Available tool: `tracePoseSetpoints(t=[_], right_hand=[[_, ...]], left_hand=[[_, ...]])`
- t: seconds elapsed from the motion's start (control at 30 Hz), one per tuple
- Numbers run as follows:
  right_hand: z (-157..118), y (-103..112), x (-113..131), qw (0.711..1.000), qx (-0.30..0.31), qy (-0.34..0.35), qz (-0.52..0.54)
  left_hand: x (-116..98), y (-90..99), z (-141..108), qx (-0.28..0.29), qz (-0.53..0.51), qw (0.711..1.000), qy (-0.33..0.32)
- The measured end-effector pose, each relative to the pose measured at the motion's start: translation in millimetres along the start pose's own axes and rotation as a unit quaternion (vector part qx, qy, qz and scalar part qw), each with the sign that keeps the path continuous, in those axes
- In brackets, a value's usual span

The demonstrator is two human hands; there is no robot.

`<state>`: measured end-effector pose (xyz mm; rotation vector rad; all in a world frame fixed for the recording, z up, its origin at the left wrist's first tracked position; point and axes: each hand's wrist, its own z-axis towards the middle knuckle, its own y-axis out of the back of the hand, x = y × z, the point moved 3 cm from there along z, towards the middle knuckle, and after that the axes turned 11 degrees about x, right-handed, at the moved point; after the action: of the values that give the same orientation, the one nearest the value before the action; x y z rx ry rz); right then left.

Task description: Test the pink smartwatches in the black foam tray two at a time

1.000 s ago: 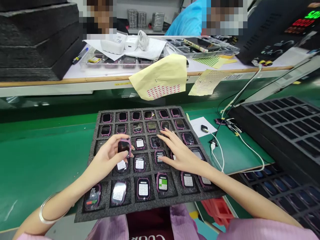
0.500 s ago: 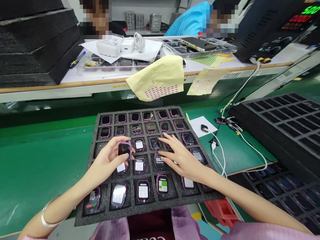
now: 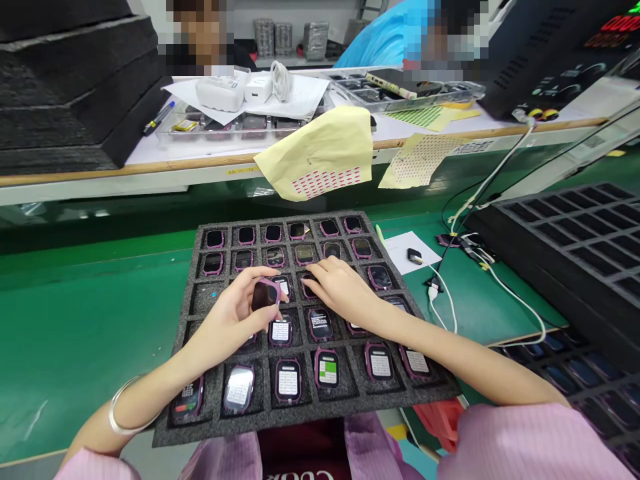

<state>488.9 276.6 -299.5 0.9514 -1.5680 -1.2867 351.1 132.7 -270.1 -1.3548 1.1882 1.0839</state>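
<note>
My left hand (image 3: pixel 239 310) holds a purple watch (image 3: pixel 265 295) between the thumb and fingers, with its dark screen tipped up. The watch is up over the gray foam tray (image 3: pixel 310 412), left of the middle. My right hand (image 3: pixel 343 290) is over the tray too, just right of the left one. Its fingers are bent and close together, and their tips are at a dark-screened watch (image 3: pixel 309 287) in its slot. I cannot tell if they grip it or only touch it.

More purple watches sit in rows in the tray. The far ones have dark screens. In the near row, one watch (image 3: pixel 327 370) shows green and white squares, and the ones beside it show white. A tiny blue bit (image 3: pixel 214 294) lies in a slot by the tray's left side. I have a silver bangle (image 3: pixel 113 413) on my left arm.

The tray is on a green table (image 3: pixel 90 300). On the right is white paper (image 3: pixel 397 252) with a small black block (image 3: pixel 414 255) and a white cord. Farther right are black foam trays (image 3: pixel 543 270). On the far shelf (image 3: pixel 100 179), a yellow sticker sheet (image 3: pixel 320 150) hangs over the edge.
</note>
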Motion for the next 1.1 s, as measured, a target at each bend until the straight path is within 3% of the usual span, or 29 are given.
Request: tracePoseSetpoints(t=[0.13, 0.3, 0.57, 0.83, 1.1], right_hand=[[-41.1, 2.9, 8.7, 0.992, -0.001, 0.113, 0.051], [-81.8, -8.3, 13.1, 0.981, 0.083, 0.152, 0.090], [-93.8, -19.7, 11.9, 0.977, 0.135, 0.152, 0.069], [-111.5, -8.1, -0.8, 0.992, 0.064, 0.094, 0.059], [-100.8, -13.1, 8.4, 0.986, 0.086, 0.138, 0.041]], left_hand=[[4.1, 4.5, 0.6, -0.001, 0.001, 1.000, 0.017], [8.1, 4.6, 6.1, 0.010, -0.008, 1.000, 0.024], [14.0, -1.4, 5.8, 0.049, 0.030, 0.997, 0.053], [17.8, -1.4, 8.2, 0.048, 0.026, 0.998, 0.043], [19.3, -0.1, 8.0, 0.050, 0.039, 0.997, 0.052]])
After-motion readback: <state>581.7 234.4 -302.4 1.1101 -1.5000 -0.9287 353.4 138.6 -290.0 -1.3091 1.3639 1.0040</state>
